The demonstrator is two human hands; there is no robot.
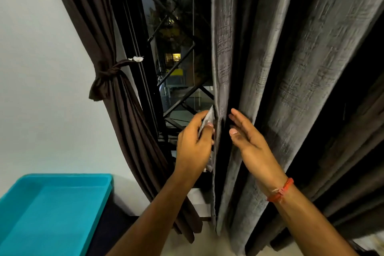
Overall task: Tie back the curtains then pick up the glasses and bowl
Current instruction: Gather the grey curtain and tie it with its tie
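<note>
Left hand [195, 141] pinches the grey curtain [259, 89] edge; right hand [247, 137], fingers straight, rests just beside it. The loose pinch could slip, letting folds fall back. Glasses and bowl unseen.

grey curtain [270, 68]: top and lower hem cut off by the picture's edges; right folds blurred.
brown curtain [116, 110]: top cut off; lower end hidden behind the left forearm.
left hand [195, 143]: fingertips hidden behind the grey curtain's edge.
blue tray [52, 210]: cut off at the left and bottom edges.
window [176, 58]: right part hidden by the grey curtain.
</note>
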